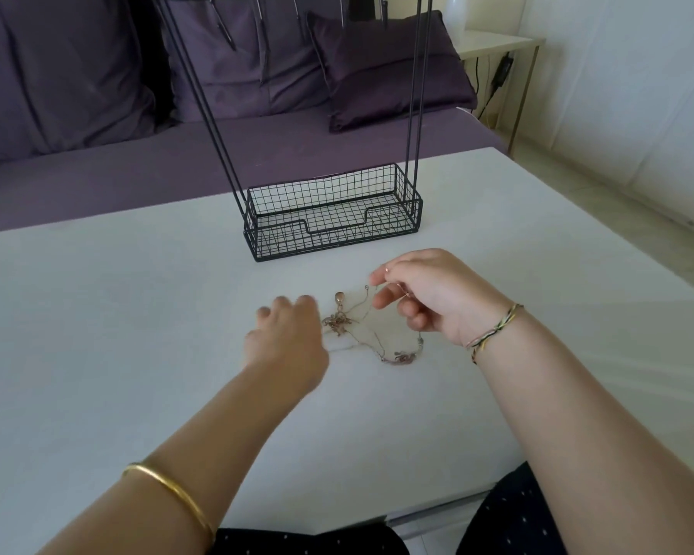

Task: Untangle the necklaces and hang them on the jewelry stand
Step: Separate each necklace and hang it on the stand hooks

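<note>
A tangle of thin gold necklaces (339, 323) lies on the white table (117, 314), with a small drop pendant at its top and a beaded stretch (403, 357) trailing to the right. My right hand (433, 294) pinches a chain end between thumb and forefinger, lifting it slightly above the table. My left hand (287, 338) rests just left of the knot, fingers spread and blurred; whether it touches a chain is unclear. The black wire jewelry stand (333, 218) stands behind the necklaces, its basket base empty and its tall rods rising out of view.
A purple sofa (97, 166) with cushions runs along the table's far edge. A small side table (497, 42) with a cable stands at the back right. My dark dotted clothing (509, 518) shows at the near edge.
</note>
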Demonstrator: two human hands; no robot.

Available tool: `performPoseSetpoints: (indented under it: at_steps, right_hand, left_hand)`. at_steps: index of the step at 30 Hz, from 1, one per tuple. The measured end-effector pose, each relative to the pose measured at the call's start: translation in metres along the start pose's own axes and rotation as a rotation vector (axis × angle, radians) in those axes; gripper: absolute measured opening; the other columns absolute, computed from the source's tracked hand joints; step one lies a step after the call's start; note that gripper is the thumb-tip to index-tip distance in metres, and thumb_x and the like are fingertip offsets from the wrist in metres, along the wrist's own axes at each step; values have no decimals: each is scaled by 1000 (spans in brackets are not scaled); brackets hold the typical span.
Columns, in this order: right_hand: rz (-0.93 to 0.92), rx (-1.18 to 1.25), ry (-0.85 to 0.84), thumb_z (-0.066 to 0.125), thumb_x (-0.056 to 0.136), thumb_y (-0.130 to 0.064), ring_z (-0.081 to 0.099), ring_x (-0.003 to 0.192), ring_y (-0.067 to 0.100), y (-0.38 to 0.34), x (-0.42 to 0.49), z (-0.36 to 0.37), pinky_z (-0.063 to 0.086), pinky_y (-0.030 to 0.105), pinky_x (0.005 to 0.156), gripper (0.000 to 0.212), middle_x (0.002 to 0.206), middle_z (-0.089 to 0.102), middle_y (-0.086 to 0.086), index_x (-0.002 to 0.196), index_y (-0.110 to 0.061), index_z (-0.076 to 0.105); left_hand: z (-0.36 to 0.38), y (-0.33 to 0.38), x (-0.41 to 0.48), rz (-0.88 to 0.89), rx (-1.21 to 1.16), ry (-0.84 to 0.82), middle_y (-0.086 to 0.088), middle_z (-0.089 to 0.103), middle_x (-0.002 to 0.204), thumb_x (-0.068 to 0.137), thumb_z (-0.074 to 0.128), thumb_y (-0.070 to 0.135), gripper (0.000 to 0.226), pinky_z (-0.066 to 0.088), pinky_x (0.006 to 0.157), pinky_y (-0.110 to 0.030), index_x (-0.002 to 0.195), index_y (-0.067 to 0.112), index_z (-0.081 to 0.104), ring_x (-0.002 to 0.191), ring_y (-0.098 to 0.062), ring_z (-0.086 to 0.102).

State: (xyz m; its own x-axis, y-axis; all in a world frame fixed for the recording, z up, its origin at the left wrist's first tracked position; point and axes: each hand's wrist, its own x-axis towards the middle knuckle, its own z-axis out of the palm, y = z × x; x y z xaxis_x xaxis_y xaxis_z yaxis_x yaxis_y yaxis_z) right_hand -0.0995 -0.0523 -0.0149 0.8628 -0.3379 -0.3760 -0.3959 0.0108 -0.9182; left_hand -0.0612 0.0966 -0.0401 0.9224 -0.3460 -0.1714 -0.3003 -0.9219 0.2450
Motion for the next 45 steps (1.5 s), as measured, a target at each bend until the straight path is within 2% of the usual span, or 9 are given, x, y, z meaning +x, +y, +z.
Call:
performPoseSetpoints:
  at_steps: [2,5,11,14,24,29,35,40,45]
  right_hand:
    - [-3,8,-6,44,91,-5,34,32,7,0,0,1,26,13,38,20,61,61,8,91,-6,65]
    - [-2,66,-25,44,92,-5,34,35,9,-2,1,1,26,13,38,21,56,57,4,89,-7,65]
    - [7,302,-70,41,94,-3,33,37,7,-4,-1,-2,26,13,36,23,54,54,4,89,-5,63]
    - [-4,358,-15,38,94,0,33,36,6,-5,0,-6,25,13,35,24,57,52,6,88,-3,61]
    - [-59,47,270,38,91,5,51,46,14,2,8,-10,44,18,36,20,71,56,11,96,-9,52]
    - [-182,-211,110,56,83,-3,48,56,10,3,4,-7,40,21,53,13,65,53,-3,81,-10,67]
    - [-270,-314,-137,71,78,-16,50,51,-5,-2,-9,-5,36,7,49,3,64,65,-4,76,-14,72]
    - [-367,-388,104,62,86,-13,48,62,11,2,-3,-13,36,17,50,12,63,56,-2,74,-13,67]
    - [-347,-550,430,46,91,-9,54,75,31,12,14,-27,40,29,60,22,91,66,22,90,8,61]
  left_hand:
    - [2,10,0,206,-178,52,0,54,113,87,51,3,34,45,87,-29,115,20,59,106,-18,50]
    - [5,24,-5,353,-370,-132,8,58,110,88,53,5,36,41,77,-17,118,23,61,94,-9,53]
    - [7,29,-10,280,-675,-288,8,70,88,84,68,20,3,52,81,-27,85,23,67,83,-5,64]
    - [2,25,-7,244,-663,-280,7,69,83,85,68,23,4,48,69,-20,82,22,67,73,-3,59]
    - [-25,11,-5,119,-786,-205,0,71,67,86,65,18,9,46,72,-25,85,11,69,61,-2,59]
    - [-32,10,-3,34,-882,-159,1,59,54,86,60,11,11,51,77,-34,82,4,69,47,-12,56]
    - [-35,6,-1,27,-846,-171,5,59,53,87,63,18,17,51,71,-33,73,11,66,46,-10,51]
    - [-34,-1,-1,69,-728,-272,3,63,65,85,67,20,11,43,50,-12,84,9,68,51,-5,57]
    - [-30,-11,1,63,-654,-276,1,68,73,87,65,18,11,50,69,-23,90,7,67,58,-5,63]
